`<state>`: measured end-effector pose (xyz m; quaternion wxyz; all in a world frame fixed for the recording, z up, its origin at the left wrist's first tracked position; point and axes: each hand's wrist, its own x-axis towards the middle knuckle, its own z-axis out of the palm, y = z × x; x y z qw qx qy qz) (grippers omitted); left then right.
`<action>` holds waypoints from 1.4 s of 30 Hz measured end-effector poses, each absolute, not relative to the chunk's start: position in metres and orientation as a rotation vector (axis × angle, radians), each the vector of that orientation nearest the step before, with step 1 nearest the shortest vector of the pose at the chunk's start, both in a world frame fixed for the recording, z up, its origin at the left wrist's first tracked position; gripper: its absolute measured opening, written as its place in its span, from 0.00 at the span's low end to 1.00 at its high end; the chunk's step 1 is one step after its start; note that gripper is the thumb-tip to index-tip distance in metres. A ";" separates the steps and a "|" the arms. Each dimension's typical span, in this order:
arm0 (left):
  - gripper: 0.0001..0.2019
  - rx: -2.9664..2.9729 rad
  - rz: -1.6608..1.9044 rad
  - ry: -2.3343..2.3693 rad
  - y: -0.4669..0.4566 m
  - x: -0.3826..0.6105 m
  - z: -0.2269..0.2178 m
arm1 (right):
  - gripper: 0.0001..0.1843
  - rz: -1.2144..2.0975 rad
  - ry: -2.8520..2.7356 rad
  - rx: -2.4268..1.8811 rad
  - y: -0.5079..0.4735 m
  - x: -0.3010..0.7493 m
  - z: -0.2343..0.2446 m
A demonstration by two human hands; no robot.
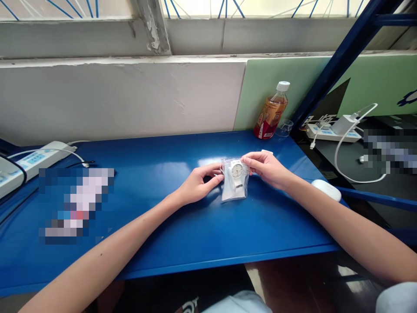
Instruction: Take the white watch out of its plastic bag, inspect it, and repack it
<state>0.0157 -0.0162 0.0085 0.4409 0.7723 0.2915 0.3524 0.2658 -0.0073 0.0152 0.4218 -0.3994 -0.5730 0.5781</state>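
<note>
A clear plastic bag [234, 191] holds a white wristwatch [237, 171] with a round pale dial. Between both hands, the bag is held up over the blue desk [146, 226]. My left hand [202, 183] pinches its left edge with thumb and fingers. At the top right corner of the bag, my right hand [265, 167] grips the plastic with its fingertips. A small white piece [267, 151] shows just behind the right hand; what it is I cannot tell.
A drink bottle [272, 111] and a clear cup [284, 128] stand at the back right. A white rounded case [326, 190] lies by my right forearm. Power strips [35, 161] with cables sit at the left and beyond the blue frame at the right. A blurred-out item [78, 204] lies left.
</note>
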 end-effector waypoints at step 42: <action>0.45 2.639 0.458 0.949 -0.020 0.005 0.007 | 0.47 0.309 -2.575 -1.032 -0.012 0.277 0.007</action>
